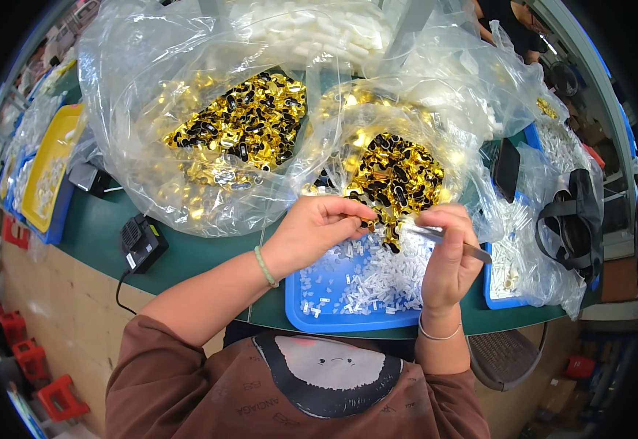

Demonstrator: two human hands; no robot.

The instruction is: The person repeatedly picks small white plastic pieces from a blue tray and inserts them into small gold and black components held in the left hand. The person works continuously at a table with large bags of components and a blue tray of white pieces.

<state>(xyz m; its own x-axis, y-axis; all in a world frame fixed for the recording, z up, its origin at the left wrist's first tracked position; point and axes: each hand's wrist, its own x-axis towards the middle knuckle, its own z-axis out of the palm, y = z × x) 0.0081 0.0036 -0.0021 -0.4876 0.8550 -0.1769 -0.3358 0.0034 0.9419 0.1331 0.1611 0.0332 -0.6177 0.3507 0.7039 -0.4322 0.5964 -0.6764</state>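
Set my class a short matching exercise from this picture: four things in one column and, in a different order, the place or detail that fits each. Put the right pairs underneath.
Column one
1. Yellow tray
2. Left hand
3. Black bag
4. Right hand

Column two
A. Pale green bracelet at the wrist
B. Holding a slim metal tool
C. Toward the left side of the picture
D. Toward the right side of the picture

Pairs: 1-C, 2-A, 3-D, 4-B
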